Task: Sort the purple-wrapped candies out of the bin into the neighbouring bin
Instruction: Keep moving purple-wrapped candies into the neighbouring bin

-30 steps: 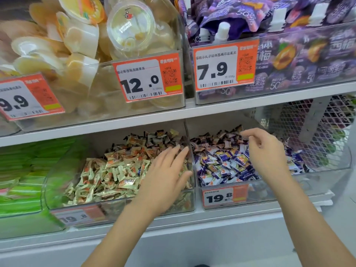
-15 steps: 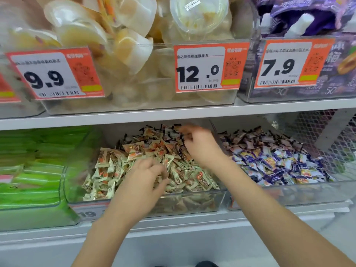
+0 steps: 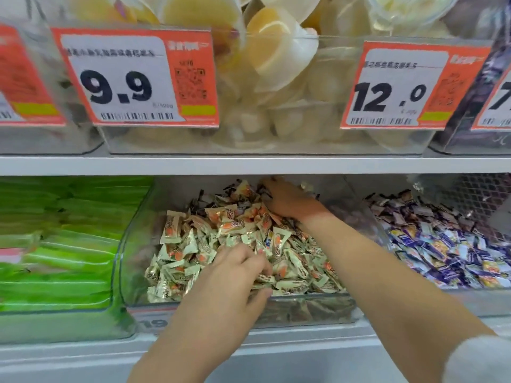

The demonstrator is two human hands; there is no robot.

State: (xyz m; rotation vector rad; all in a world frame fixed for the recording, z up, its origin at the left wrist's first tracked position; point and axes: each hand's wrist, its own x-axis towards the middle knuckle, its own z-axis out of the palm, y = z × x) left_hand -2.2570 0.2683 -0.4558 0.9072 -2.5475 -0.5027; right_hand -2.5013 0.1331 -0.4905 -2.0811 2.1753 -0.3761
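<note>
The middle clear bin [image 3: 276, 313] holds a heap of gold-wrapped candies [image 3: 193, 244], with dark purple-wrapped candies [image 3: 237, 199] mixed in at its back. A bit of blue-purple wrapper [image 3: 268, 241] shows mid-heap. My right hand [image 3: 287, 201] reaches across to the back of this bin, fingers bent onto the dark wrappers; its fingertips are blurred. My left hand [image 3: 235, 275] lies on the front of the heap with fingers curled down into the candies, and what they hold is hidden. The neighbouring bin [image 3: 470, 302] on the right is full of purple-wrapped candies [image 3: 442, 244].
A clear bin of green packets [image 3: 55, 244] stands to the left. The white shelf edge [image 3: 249, 164] runs low over the bins, leaving a narrow gap. Above it are bins of jelly cups [image 3: 276, 59] with orange price tags [image 3: 135, 78].
My right hand has moved from the purple-candy bin on the right to the back of the gold-candy bin. My left hand's fingers have curled into the heap. The view has shifted left and closer.
</note>
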